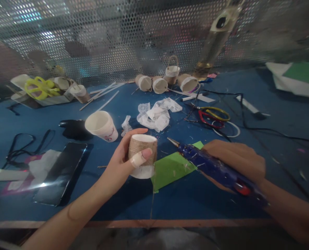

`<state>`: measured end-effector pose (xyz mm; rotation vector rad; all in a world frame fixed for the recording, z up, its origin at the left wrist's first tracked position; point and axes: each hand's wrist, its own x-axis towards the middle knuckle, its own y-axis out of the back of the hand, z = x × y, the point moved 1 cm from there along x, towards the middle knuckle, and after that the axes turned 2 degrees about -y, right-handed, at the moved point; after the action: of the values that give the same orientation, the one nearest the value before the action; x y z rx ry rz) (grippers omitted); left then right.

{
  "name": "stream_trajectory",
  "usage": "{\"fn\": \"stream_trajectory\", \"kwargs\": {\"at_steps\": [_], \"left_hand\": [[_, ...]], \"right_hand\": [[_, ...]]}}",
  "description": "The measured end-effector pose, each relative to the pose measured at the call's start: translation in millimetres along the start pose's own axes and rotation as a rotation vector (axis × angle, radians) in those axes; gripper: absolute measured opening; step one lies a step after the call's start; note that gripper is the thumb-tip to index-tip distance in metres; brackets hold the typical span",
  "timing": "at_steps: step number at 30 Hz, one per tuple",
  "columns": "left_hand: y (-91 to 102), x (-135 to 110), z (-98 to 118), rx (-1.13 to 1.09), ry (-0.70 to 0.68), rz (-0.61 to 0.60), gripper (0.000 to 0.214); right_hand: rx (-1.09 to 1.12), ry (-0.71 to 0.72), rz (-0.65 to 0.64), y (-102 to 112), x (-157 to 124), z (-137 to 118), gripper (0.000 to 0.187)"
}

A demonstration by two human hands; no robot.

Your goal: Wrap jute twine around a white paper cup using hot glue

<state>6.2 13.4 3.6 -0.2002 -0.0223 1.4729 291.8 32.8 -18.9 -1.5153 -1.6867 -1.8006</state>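
Both hands are busy over the blue table (pixel 112 208), so I look across from the left. On the near left lies a dark phone (pixel 62 173), and farther back a white cup (pixel 102 125) leans with its mouth facing left. Just right of these, the left hand (pixel 123 159) is curled around a twine-wrapped cup (pixel 149 147), its thumb, banded with a pale strip, across the near side. The cup sits within that grip, open end up, white showing below the twine. Beyond it is crumpled white lace (pixel 158 116). To the right, partly beneath the glue gun, lies a green sheet (pixel 172 169). The right hand (pixel 235 158) is closed around the blue glue gun (pixel 209 166), whose metal tip points left towards the wrapped cup, well apart from it. Farther right lie red-handled scissors (pixel 201 118).
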Motion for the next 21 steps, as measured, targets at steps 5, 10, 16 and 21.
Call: {"fn": "stream_trajectory", "kwargs": {"at_steps": [5,10,16,21], "left_hand": [[-0.5,0.8,0.3,-0.026,0.01,-0.003,0.055],[-1.0,1.5,0.2,-0.036,0.007,0.008,0.054],[-2.1,1.3,0.6,-0.034,0.004,0.026,0.054],[-2.3,2.2,0.9,-0.02,-0.002,0.063,0.057]], "right_hand": [[-0.001,0.032,0.005,0.4,5.1,0.0,0.014],[0.009,0.031,-0.021,1.3,6.2,-0.5,0.01],[0.006,0.017,-0.051,1.3,7.1,-1.2,0.007],[-0.012,0.045,-0.052,1.0,7.6,1.0,0.013]]}}
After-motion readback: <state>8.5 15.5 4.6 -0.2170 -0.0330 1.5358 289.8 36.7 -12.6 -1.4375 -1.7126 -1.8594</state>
